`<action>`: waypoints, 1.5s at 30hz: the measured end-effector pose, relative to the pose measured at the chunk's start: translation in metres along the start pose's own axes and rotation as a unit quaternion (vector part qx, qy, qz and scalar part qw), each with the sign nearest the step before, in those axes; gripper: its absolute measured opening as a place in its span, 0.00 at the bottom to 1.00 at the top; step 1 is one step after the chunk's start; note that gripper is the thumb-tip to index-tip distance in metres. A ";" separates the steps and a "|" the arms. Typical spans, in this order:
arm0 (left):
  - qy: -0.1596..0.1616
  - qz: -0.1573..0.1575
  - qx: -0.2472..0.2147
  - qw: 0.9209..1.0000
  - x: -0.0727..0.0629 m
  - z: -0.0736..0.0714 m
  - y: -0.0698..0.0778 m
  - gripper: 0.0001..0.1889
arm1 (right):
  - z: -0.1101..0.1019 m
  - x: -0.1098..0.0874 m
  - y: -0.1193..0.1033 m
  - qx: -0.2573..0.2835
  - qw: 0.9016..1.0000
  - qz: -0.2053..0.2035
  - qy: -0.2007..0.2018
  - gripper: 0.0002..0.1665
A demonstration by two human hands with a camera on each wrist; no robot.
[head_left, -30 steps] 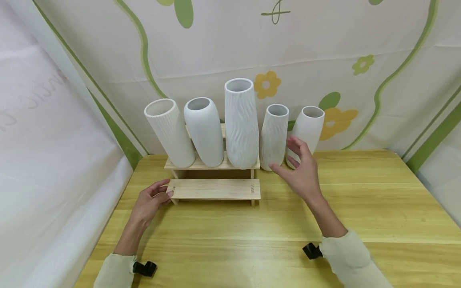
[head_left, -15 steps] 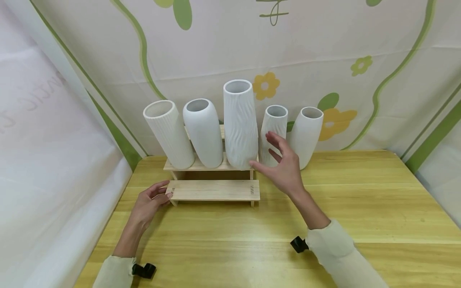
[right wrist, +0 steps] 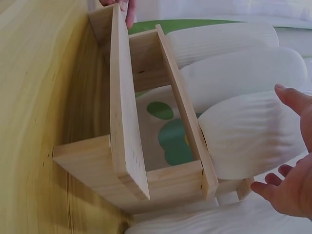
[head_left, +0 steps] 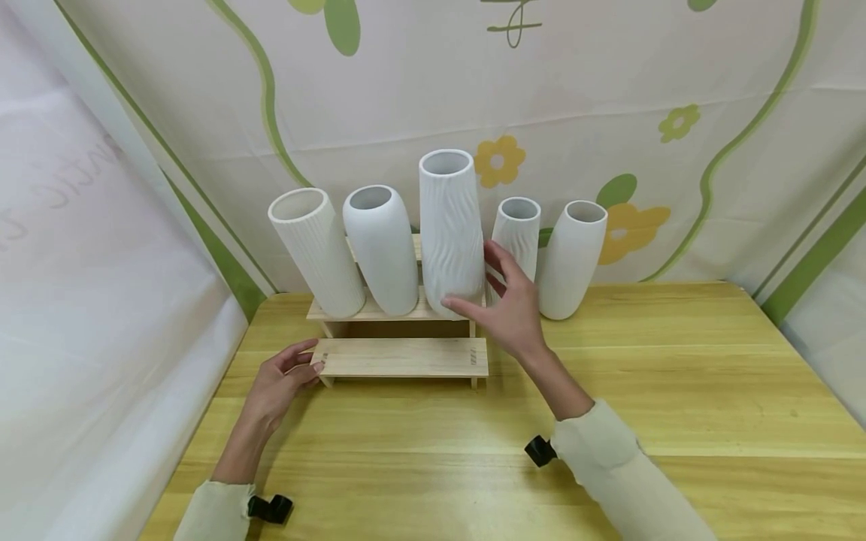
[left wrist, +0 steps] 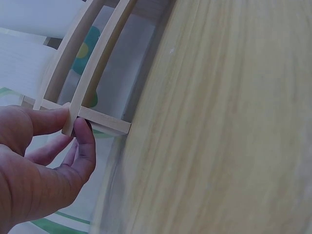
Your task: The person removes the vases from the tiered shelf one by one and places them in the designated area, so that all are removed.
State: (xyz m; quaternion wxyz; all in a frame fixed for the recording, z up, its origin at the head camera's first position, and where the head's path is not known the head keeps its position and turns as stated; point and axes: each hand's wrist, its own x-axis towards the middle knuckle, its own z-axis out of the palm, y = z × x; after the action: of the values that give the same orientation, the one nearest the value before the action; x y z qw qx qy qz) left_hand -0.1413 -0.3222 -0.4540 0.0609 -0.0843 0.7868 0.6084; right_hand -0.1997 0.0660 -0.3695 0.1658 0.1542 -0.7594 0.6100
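Note:
In the head view, my left hand (head_left: pixel 280 383) is at the left end of a small wooden step shelf (head_left: pixel 399 356). In the left wrist view, its thumb and fingers pinch the lowest board's end (left wrist: pixel 73 109). My right hand (head_left: pixel 510 319) has its thumb and fingers spread at the lower right side of the tallest white vase (head_left: pixel 449 225), which has wavy ridges and stands on the middle step. The right wrist view shows a gap between palm and vase. Left of it on the same step stand a smooth vase (head_left: pixel 382 248) and a ribbed vase (head_left: pixel 321 255).
Right of the shelf, a shorter wavy vase (head_left: pixel 519 225), partly behind my right hand, and a smooth rounded vase (head_left: pixel 575 259) stand near the back of the wooden table (head_left: pixel 676 391). A printed white cloth (head_left: pixel 379 90) hangs behind.
My right hand has moved left, from in front of the two right-hand vases to the tallest vase. The left hand stays on the shelf's end, and the vases have not moved.

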 end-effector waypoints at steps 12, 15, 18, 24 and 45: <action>-0.001 0.009 0.001 1.000 0.000 -0.001 0.000 0.33 | 0.014 0.008 -0.002 -0.022 1.000 0.003 0.019 0.61; -0.002 0.009 0.002 1.000 0.000 -0.001 0.000 0.33 | 0.014 0.009 -0.003 -0.020 0.999 0.004 0.025 0.59; -0.002 0.009 -0.001 1.000 -0.001 0.000 0.001 0.33 | 0.014 0.010 -0.003 -0.018 0.999 0.005 0.027 0.58; 0.003 0.010 -0.003 1.000 0.000 0.000 0.001 0.33 | 0.012 0.011 -0.003 -0.037 0.999 0.000 0.020 0.58; 0.005 0.003 -0.007 1.000 0.001 0.001 0.001 0.34 | 0.015 0.015 0.006 -0.044 0.998 -0.009 -0.034 0.56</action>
State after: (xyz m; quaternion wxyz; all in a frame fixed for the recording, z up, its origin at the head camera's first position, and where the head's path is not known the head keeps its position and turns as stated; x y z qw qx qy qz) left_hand -0.1422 -0.3208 -0.4539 0.0547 -0.0852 0.7831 0.6136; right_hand -0.2166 0.0526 -0.3713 0.1520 0.1736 -0.7891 0.5693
